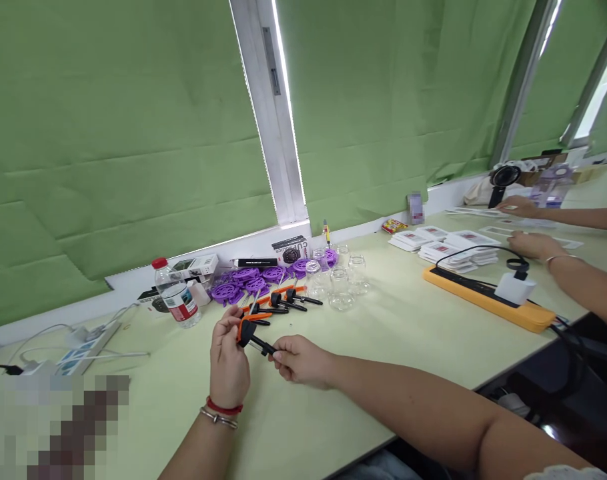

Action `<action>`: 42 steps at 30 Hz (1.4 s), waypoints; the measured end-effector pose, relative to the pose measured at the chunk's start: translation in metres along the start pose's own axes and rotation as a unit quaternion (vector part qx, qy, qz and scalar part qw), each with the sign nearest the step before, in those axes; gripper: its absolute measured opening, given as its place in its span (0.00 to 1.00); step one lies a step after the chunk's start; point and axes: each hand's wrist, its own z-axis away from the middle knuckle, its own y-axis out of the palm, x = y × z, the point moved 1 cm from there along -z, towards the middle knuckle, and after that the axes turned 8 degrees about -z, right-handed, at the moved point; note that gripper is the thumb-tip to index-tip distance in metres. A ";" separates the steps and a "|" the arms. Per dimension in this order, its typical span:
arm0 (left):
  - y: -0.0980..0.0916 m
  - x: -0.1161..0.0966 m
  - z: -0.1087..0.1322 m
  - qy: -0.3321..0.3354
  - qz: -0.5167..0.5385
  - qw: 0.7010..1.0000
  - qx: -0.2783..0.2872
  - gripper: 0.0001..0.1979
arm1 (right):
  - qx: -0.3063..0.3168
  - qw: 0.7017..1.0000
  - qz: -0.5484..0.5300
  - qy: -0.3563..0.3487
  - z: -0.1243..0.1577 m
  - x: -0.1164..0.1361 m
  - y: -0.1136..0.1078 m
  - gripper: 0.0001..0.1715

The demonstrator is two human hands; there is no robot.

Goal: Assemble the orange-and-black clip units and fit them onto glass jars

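A black-and-orange tool (pixel 258 343) with a slim rod and a black grip hangs tilted above the table, held at both ends. My left hand (pixel 229 363) is closed on its orange and black head. My right hand (pixel 302 361) pinches the far end of its black grip. Just behind my hands lie several similar black-and-orange tools (pixel 278 303). Beyond them is a heap of purple plastic pieces (pixel 246 280), and clear glass jars (pixel 341 293) stand to their right. The tool's exact kind is unclear.
A bottle with a red cap (pixel 182 303) and a white power strip (pixel 88 350) are at the left. An orange power strip (pixel 483 300) with cables lies at the right, near stacks of white cards (pixel 443 247). Another person's hands (pixel 531 245) work at the far right.
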 end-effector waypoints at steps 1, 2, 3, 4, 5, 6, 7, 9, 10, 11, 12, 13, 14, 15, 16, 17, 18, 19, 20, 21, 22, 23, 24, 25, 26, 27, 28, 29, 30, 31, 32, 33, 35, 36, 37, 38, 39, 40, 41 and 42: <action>0.000 -0.003 0.002 0.013 -0.008 1.000 0.014 0.07 | 0.009 0.999 -0.042 0.019 0.001 0.001 0.001 0.08; 0.001 -0.006 0.005 0.027 -0.017 0.999 0.030 0.07 | 0.016 0.996 -0.078 0.035 0.003 0.002 0.002 0.09; 0.002 -0.010 0.007 0.043 -0.028 0.998 0.047 0.07 | 0.024 0.994 -0.102 0.041 0.005 0.004 0.003 0.11; 0.003 -0.014 0.009 0.059 -0.039 0.995 0.065 0.07 | 0.032 0.992 -0.113 0.037 0.007 0.006 0.003 0.13; 0.004 -0.017 0.011 0.073 -0.049 0.993 0.082 0.07 | 0.041 0.992 -0.114 0.024 0.008 0.008 0.003 0.15; 0.005 -0.020 0.013 0.083 -0.056 0.990 0.095 0.09 | 0.050 0.993 -0.108 0.006 0.010 0.011 0.003 0.16; 0.006 -0.023 0.014 0.086 -0.061 0.989 0.103 0.12 | 0.055 0.993 -0.102 -0.012 0.012 0.013 0.002 0.18; 0.007 -0.026 0.014 0.071 -0.065 0.991 0.097 0.16 | 0.058 0.993 -0.102 -0.029 0.014 0.017 0.001 0.19; 0.007 -0.026 0.013 0.064 -0.068 0.992 0.087 0.18 | 0.056 0.992 -0.109 -0.026 0.014 0.018 0.000 0.19; 0.008 -0.026 0.012 0.059 -0.073 0.992 0.079 0.18 | 0.055 0.992 -0.117 -0.017 0.014 0.019 -0.001 0.19; 0.007 -0.025 0.011 0.057 -0.080 0.992 0.073 0.18 | 0.055 0.991 -0.125 -0.006 0.014 0.019 -0.001 0.18; 0.007 -0.023 0.010 0.058 -0.087 0.992 0.069 0.18 | 0.057 0.990 -0.132 0.004 0.014 0.020 -0.001 0.17; 0.006 -0.021 0.008 0.062 -0.093 0.991 0.067 0.18 | 0.059 0.988 -0.140 0.010 0.014 0.020 -0.001 0.16; 0.004 -0.019 0.007 0.068 -0.100 0.991 0.064 0.18 | 0.063 0.987 -0.145 0.010 0.014 0.021 -0.001 0.16; 0.003 -0.017 0.005 0.075 -0.108 0.989 0.063 0.17 | 0.069 0.987 -0.148 0.005 0.014 0.021 -0.002 0.15; 0.002 -0.015 0.003 0.084 -0.118 0.988 0.061 0.17 | 0.076 0.986 -0.148 -0.003 0.014 0.021 -0.002 0.14; 0.001 -0.013 0.002 0.094 -0.129 0.986 0.059 0.17 | 0.083 0.985 -0.147 -0.014 0.014 0.021 -0.002 0.13; 0.000 -0.011 0.001 0.103 -0.139 0.983 0.056 0.17 | 0.089 0.985 -0.147 -0.024 0.013 0.021 -0.003 0.13; -0.001 -0.010 0.000 0.113 -0.149 0.981 0.054 0.17 | 0.089 0.985 -0.147 -0.032 0.013 0.021 -0.003 0.14; -0.001 -0.009 -0.001 0.121 -0.157 0.979 0.054 0.17 | 0.083 0.985 -0.144 -0.038 0.012 0.021 -0.004 0.14; -0.002 -0.008 -0.002 0.126 -0.163 0.977 0.054 0.17 | 0.073 0.987 -0.139 -0.041 0.012 0.021 -0.005 0.15; -0.002 -0.007 -0.002 0.127 -0.165 0.977 0.054 0.16 | 0.060 0.989 -0.130 -0.043 0.011 0.022 -0.006 0.15; -0.002 -0.005 -0.002 0.123 -0.166 0.977 0.053 0.16 | 0.048 0.991 -0.117 -0.042 0.011 0.022 -0.007 0.15; -0.002 -0.003 -0.002 0.117 -0.169 0.977 0.051 0.16 | 0.040 0.993 -0.103 -0.040 0.011 0.021 -0.008 0.16; -0.002 -0.001 -0.002 0.111 -0.177 0.977 0.050 0.16 | 0.034 0.995 -0.090 -0.038 0.011 0.021 -0.008 0.17; -0.003 0.001 -0.002 0.108 -0.190 0.975 0.049 0.16 | 0.032 0.995 -0.083 -0.037 0.011 0.021 -0.009 0.17; -0.003 0.003 -0.002 0.108 -0.205 0.972 0.046 0.16 | 0.032 0.996 -0.078 -0.036 0.011 0.021 -0.009 0.17; -0.004 0.006 -0.002 0.111 -0.220 0.968 0.044 0.16 | 0.033 0.996 -0.077 -0.035 0.011 0.021 -0.009 0.18; -0.004 0.008 -0.002 0.115 -0.233 0.965 0.041 0.16 | 0.035 0.996 -0.077 -0.034 0.012 0.021 -0.008 0.18; -0.005 0.010 -0.002 0.120 -0.246 0.961 0.038 0.16 | 0.036 0.996 -0.079 -0.033 0.012 0.021 -0.008 0.18; -0.005 0.012 -0.002 0.127 -0.262 0.956 0.036 0.16 | 0.037 0.996 -0.080 -0.031 0.013 0.021 -0.008 0.18; -0.005 0.014 -0.002 0.136 -0.283 0.949 0.038 0.16 | 0.035 0.996 -0.080 -0.029 0.013 0.022 -0.008 0.18; -0.006 0.016 -0.002 0.167 -0.343 0.923 0.057 0.17 | 0.029 0.996 -0.078 -0.026 0.013 0.022 -0.008 0.18; -0.005 0.017 -0.001 0.186 -0.376 0.905 0.071 0.19 | 0.026 0.996 -0.076 -0.026 0.013 0.022 -0.009 0.19; -0.005 0.018 -0.001 0.204 -0.406 0.887 0.085 0.23 | 0.024 0.997 -0.073 -0.027 0.012 0.023 -0.009 0.19; -0.005 0.018 0.000 0.221 -0.434 0.868 0.097 0.28 | 0.024 0.997 -0.070 -0.031 0.011 0.023 -0.010 0.20; -0.005 0.019 0.002 0.234 -0.457 0.852 0.104 0.34 | 0.026 0.997 -0.069 -0.035 0.010 0.022 -0.011 0.22; -0.004 0.019 0.003 0.242 -0.474 0.839 0.108 0.40 | 0.029 0.996 -0.070 -0.040 0.010 0.022 -0.011 0.23; -0.003 0.018 0.005 0.245 -0.487 0.832 0.107 0.45 | 0.030 0.996 -0.072 -0.045 0.009 0.022 -0.011 0.23; -0.002 0.018 0.007 0.244 -0.496 0.826 0.107 0.49 | 0.027 0.996 -0.076 -0.047 0.009 0.022 -0.011 0.24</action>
